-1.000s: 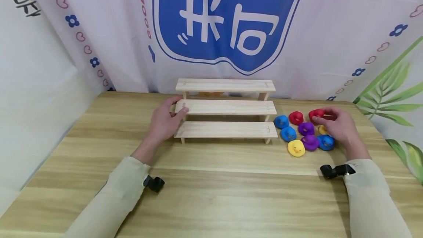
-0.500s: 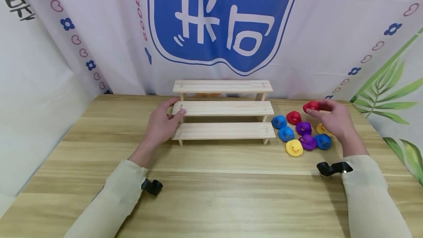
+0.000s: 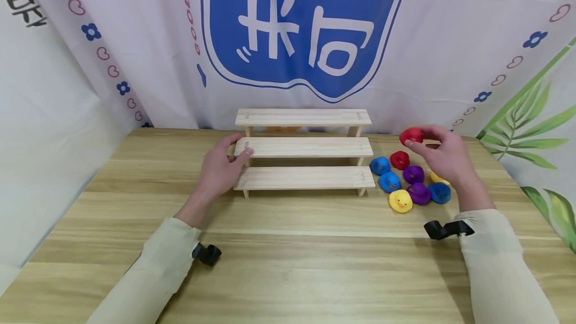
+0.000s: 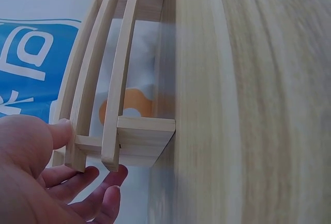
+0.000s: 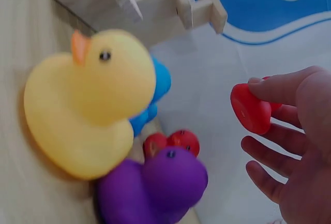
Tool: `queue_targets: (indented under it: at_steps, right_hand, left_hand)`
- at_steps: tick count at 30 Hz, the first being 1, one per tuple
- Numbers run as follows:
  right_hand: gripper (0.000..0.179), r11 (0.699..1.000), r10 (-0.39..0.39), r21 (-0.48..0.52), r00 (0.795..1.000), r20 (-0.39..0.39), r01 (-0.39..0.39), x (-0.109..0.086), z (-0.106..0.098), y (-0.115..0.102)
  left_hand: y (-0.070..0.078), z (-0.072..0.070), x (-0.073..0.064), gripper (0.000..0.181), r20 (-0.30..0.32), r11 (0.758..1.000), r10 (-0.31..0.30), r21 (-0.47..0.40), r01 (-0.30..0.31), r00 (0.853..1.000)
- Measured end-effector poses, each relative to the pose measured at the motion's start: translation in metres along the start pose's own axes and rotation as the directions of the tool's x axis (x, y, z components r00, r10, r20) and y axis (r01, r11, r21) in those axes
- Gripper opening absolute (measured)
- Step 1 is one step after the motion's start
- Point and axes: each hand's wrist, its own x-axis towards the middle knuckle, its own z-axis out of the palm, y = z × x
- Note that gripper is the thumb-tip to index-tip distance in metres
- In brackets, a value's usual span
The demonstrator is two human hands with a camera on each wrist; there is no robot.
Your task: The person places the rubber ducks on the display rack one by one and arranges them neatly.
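Note:
A three-tier wooden shelf (image 3: 306,178) stands at the back of the table. At its left end my left hand (image 3: 222,164) grips the middle board, the thumb (image 4: 61,132) on top and the fingers around the board's end. My right hand (image 3: 445,156) pinches a red rubber duck (image 3: 411,136) between thumb and fingers, raised behind the other ducks. In the right wrist view the held red duck (image 5: 252,107) is off the table, its flat base showing. Below lie another red duck (image 3: 399,160), a purple duck (image 3: 419,193) and a yellow duck (image 3: 400,201).
Blue ducks (image 3: 389,182) sit just right of the shelf, near its right end. One more yellow duck (image 3: 437,178) is partly hidden by my right hand. Behind the table (image 3: 288,274) hangs a white curtain (image 3: 432,64) with a blue emblem.
My right hand has lifted the red duck from the group and carried it up and leftward toward the shelf. The left hand keeps its grip on the shelf.

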Motion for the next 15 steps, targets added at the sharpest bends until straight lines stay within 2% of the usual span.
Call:
queue_targets:
  at_steps: [10, 15]
  right_hand:
    - [0.060, 0.999, -0.035, 0.041, 0.999, 0.010, 0.034, -0.008, 0.005, -0.028]
    - [0.056, 0.993, -0.097, 0.061, 0.995, 0.012, 0.097, -0.011, 0.013, -0.039]
  left_hand:
    - [0.001, 0.000, -0.001, 0.061, 0.002, 1.000, -0.002, -0.007, 0.002, 1.000]
    - [0.001, -0.001, -0.001, 0.061, 0.001, 1.000, -0.001, 0.001, 0.001, 1.000]
